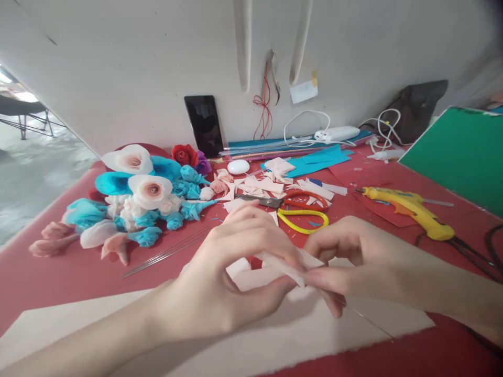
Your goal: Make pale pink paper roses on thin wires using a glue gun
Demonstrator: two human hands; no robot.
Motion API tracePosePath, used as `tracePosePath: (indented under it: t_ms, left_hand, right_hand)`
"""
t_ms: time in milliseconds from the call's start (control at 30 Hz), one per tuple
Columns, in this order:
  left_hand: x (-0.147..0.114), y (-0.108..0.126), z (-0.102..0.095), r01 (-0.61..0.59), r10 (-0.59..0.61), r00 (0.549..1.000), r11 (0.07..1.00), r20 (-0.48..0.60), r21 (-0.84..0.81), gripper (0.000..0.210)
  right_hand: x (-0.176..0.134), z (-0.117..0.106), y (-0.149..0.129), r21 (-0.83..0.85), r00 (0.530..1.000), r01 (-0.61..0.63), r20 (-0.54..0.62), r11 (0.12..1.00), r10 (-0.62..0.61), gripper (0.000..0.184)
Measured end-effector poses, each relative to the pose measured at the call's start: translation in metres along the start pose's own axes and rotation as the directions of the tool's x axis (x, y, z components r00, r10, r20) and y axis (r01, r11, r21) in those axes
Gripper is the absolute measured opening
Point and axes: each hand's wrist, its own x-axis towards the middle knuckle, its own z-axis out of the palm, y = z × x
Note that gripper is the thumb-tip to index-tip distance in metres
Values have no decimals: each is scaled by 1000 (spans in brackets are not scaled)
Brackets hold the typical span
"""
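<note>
My left hand (231,277) pinches a small pale pink paper piece (285,268) between thumb and fingers. Across from it my right hand (346,262) is closed on the same piece and on a thin metal wire (371,319), whose free end slants down to the right. Both sets of fingertips meet just above a large pale pink paper sheet (220,345) on the red table. Beyond the hands lie scissors (301,209) with one red and one yellow handle. Loose metal wires (165,255) rest left of my left hand.
Paper flowers (151,189) in blue, white and pink heap at the left. Pale scraps (263,184), blue paper strips (314,161) and a white oval case (238,167) lie behind. A phone (204,124) leans on the wall. At the right are a yellow glue gun (412,209) and a green board (456,152).
</note>
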Motion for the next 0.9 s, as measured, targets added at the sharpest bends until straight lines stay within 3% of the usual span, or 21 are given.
tracePosePath:
  t_ms: [67, 300, 533, 767, 833, 900]
  left_hand:
    - [1, 0, -2, -24, 22, 999, 998, 35, 62, 22]
    - [2, -1, -4, -84, 88, 996, 982, -20, 167, 21]
    - [-1, -1, -7, -149, 144, 989, 942, 38, 299, 24]
    - [0, 4, -7, -280, 305, 952, 820, 32, 500, 16]
    - [-3, 6, -5, -255, 286, 958, 822, 18, 510, 20]
    - [-7, 10, -2, -145, 175, 984, 892, -31, 428, 23]
  right_hand:
    - [-1, -1, -2, -26, 1000, -9, -7, 1000, 9, 15]
    - [-4, -1, -7, -132, 997, 14, -68, 991, -23, 12]
    - [-3, 2, 7, -216, 971, 135, -167, 967, -173, 9]
    - [-5, 5, 14, -341, 928, 243, -190, 908, -320, 12]
    - [-6, 5, 14, -379, 926, 249, -177, 892, -333, 11]
    - [-6, 6, 14, -386, 925, 250, -175, 888, -337, 8]
